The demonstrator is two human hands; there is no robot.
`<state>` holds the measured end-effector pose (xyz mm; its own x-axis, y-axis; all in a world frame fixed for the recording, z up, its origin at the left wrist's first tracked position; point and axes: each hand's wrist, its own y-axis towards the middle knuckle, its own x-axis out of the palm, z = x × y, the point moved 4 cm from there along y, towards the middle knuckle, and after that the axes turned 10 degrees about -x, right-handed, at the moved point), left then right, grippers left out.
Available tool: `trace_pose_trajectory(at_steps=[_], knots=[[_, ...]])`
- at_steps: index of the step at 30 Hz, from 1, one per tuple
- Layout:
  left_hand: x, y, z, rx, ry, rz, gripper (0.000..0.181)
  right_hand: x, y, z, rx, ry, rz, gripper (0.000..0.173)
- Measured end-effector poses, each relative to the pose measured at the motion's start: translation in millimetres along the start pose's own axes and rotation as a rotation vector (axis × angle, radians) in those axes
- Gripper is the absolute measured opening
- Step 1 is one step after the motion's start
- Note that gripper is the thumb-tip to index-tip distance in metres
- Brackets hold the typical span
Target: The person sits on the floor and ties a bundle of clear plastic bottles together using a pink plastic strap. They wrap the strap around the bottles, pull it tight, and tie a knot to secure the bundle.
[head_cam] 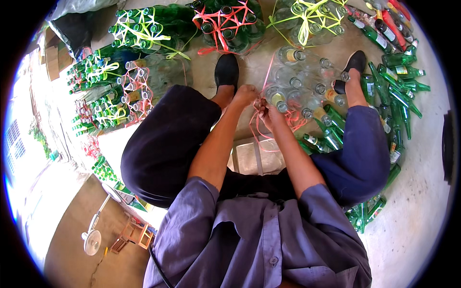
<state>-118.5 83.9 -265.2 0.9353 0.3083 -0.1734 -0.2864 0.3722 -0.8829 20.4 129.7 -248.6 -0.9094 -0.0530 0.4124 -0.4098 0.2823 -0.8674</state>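
Note:
My left hand (246, 95) and my right hand (270, 113) meet at the near left side of a cluster of clear glass bottles (296, 83). Both pinch a pink plastic strap (267, 77), which runs from my fingers up along the left of the cluster. The knot or crossing between the fingertips is too small to make out. Loose strap (295, 120) hangs in loops below my hands and lies tangled beside the bottles. Several of these bottles carry yellowish labels, and their necks point toward me.
Bundles of green bottles (138, 28) tied with yellow strap, a red-tied bundle (228, 27) and a yellow-tied clear bundle (309, 21) stand ahead. Loose green bottles (399, 90) lie at right. My shoes (227, 72) flank the cluster. A fan (92, 242) and a wooden chair (133, 234) show lower left.

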Motion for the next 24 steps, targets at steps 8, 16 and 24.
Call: trace_pose_trajectory(at_steps=[8, 16, 24], knots=[[1, 13, 0, 0.042, 0.370, 0.127, 0.021, 7, 4, 1, -0.015, 0.220, -0.114, 0.008], [-6, -26, 40, -0.057, 0.592, 0.234, 0.022, 1, 13, 4, -0.082, 0.200, -0.081, 0.012], [0, -17, 31, -0.137, 0.547, 0.243, 0.037, -17, 30, 21, -0.074, 0.209, -0.082, 0.003]])
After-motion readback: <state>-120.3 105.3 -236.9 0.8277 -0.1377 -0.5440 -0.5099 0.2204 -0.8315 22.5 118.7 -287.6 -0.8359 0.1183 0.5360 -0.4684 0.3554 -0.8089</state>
